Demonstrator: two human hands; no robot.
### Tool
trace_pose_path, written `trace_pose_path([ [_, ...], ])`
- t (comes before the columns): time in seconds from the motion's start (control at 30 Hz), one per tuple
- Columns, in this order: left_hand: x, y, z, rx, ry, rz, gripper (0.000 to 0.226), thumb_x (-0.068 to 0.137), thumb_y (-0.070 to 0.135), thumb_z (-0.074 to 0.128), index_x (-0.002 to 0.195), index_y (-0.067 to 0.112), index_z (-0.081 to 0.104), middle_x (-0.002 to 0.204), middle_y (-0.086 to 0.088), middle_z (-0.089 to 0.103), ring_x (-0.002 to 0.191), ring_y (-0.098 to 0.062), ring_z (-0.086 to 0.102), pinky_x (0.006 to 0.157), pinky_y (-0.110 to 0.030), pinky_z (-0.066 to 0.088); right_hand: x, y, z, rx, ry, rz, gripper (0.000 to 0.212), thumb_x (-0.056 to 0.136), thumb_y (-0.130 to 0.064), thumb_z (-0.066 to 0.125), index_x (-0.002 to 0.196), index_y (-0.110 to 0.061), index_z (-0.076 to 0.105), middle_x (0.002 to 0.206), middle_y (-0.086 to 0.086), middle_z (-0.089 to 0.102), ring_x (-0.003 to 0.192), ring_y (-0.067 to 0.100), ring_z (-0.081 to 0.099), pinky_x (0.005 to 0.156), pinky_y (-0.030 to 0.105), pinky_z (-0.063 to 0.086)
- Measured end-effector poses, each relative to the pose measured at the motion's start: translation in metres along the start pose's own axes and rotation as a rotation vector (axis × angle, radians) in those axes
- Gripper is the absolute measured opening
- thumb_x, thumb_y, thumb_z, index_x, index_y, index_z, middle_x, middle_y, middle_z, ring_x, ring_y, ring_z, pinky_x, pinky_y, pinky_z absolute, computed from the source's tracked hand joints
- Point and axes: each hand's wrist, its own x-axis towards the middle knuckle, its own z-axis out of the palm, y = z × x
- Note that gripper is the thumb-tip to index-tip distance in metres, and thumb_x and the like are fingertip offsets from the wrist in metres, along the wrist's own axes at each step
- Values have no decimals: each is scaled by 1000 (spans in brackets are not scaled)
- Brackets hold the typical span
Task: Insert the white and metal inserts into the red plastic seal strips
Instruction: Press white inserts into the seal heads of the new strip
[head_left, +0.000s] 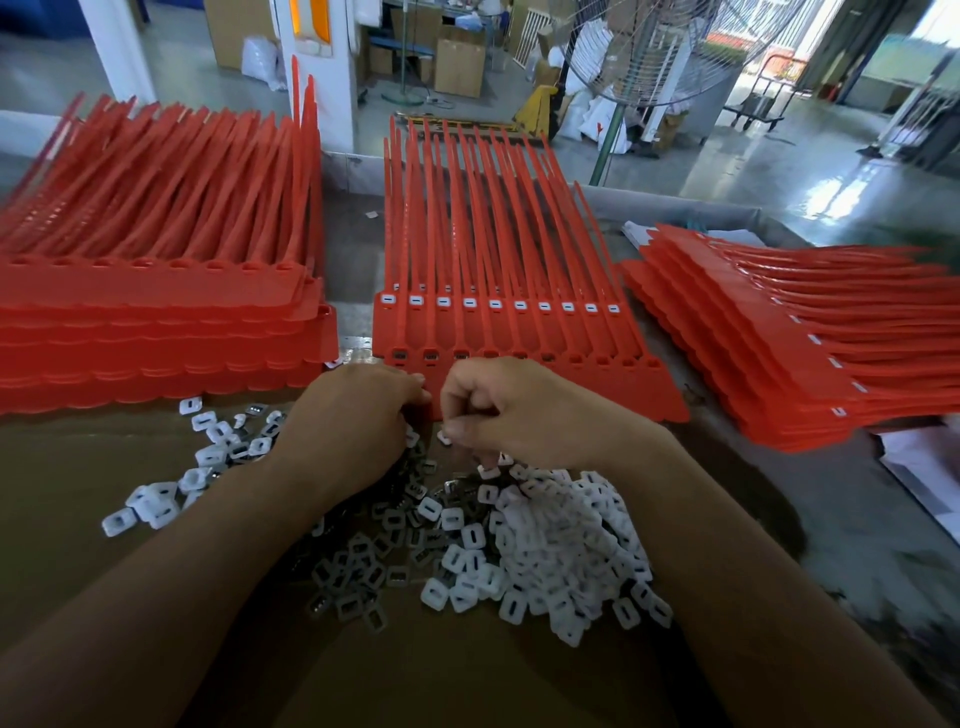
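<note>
A red sheet of joined seal strips (660, 389) lies in front of me, its near row of sockets holding metal inserts at the left. A second sheet behind it carries a row of white inserts (493, 304). My left hand (353, 421) rests with curled fingers at the sheet's near edge, above the dark metal inserts (358, 582); what it holds is hidden. My right hand (514, 410) hovers beside it with curled fingers and pinches a white insert (444, 437) under the thumb. A heap of white inserts (550, 551) lies below the right wrist.
A tall stack of red strip sheets (156, 332) stands at the left, another fanned stack (779, 353) at the right. Loose white inserts (171, 499) scatter on the brown cardboard (78, 519). White paper (924, 467) lies at the right edge. A fan (649, 52) stands beyond the table.
</note>
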Motion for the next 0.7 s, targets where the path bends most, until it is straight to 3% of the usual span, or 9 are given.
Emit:
trace_pose_path([
  [0.13,2,-2,2,7,-22,-3,50,85,8,44,128,33,49,139,14,41,129,-8,34,103,-24,25,0,5,-4,40,87,-8,16,84,-17,64,74,-27,56,67,-10,64,57,-4,57,56,14,47],
  [0.3,1,-1,2,-15,4,-18,48,84,6,44,126,29,52,137,13,44,129,-8,36,104,-24,25,4,13,-5,100,195,-7,25,76,-4,67,75,-28,59,79,-4,67,73,6,64,71,24,54],
  [0.47,-1,0,2,-26,11,-12,46,85,7,46,125,28,53,136,13,45,127,-8,37,102,-22,26,4,20,-8,113,322,-6,23,81,-3,65,88,-25,67,77,-8,67,74,1,64,68,12,50],
  [0.6,0,0,2,-22,-7,-16,48,85,5,44,126,28,51,137,14,43,129,-7,34,105,-23,22,6,30,-15,192,461,49,18,82,-5,65,81,-23,63,76,-4,69,69,6,67,56,15,48],
  [0.7,1,1,2,-25,-15,-28,49,85,4,43,127,28,51,138,15,43,130,-6,34,106,-23,20,6,39,-23,180,583,63,21,79,-6,69,73,-26,64,72,-10,67,66,-3,62,59,11,45],
])
